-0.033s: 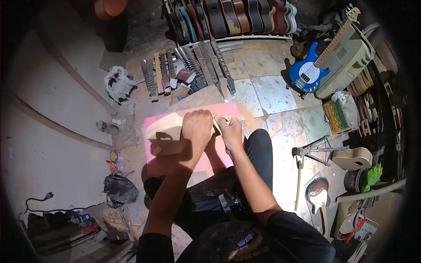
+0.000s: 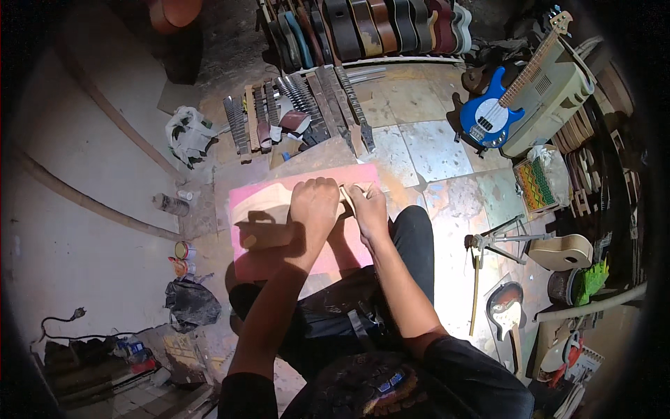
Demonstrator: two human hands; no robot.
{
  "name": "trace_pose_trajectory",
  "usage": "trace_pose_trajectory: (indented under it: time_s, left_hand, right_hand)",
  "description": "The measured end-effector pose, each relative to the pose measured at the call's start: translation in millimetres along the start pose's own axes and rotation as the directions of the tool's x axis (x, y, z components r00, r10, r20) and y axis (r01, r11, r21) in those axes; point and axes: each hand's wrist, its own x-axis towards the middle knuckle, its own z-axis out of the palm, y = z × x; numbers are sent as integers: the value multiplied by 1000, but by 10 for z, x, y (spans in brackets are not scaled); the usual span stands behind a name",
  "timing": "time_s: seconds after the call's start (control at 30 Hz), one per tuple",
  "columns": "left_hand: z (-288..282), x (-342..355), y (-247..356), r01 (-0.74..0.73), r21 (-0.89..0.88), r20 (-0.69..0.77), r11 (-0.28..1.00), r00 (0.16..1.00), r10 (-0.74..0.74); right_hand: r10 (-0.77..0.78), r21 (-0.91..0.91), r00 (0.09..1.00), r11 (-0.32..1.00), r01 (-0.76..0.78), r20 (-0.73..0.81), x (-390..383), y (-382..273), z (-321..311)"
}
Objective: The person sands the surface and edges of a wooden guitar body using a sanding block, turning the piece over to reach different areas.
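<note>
Across my lap and the floor lies a flat pink board (image 2: pixel 354 173), and on it rests a pale wooden piece (image 2: pixel 264 198), its left end wide and lit, its right part hidden beneath my hands. My left hand (image 2: pixel 314 204) is closed in a fist over the wood, knuckles up; its fingertips are hidden. Just right of it, my right hand (image 2: pixel 370 209) pinches a thin, light-coloured strip (image 2: pixel 346 195) between thumb and fingers. The two hands are close together. A dark shadow of my left arm falls over the wood and board.
Several guitar necks (image 2: pixel 321 98) lie on the tiles ahead, before a row of guitar bodies (image 2: pixel 377 28). A blue bass guitar (image 2: pixel 492 115) leans at the far right. A metal stand (image 2: pixel 497 241) and a small guitar body (image 2: pixel 562 253) are at right; cans (image 2: pixel 183 250) sit left.
</note>
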Motion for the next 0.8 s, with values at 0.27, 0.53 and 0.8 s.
trace_pose_trajectory:
  time_s: [0.27, 0.53, 0.8]
  left_hand:
    - [-65, 3, 83, 9, -13, -13, 1000, 1000, -9]
    - [-5, -29, 93, 11, -5, -115, 1000, 993, -11]
    - [1, -133, 128, 40, -26, -43, 999, 998, -42]
  right_hand:
    - [-247, -342, 968, 914, 219, -40, 79, 74, -106]
    - [-243, -358, 968, 911, 206, -60, 7, -68, -34]
    - [-281, -332, 957, 911, 244, -67, -142, -61, -37]
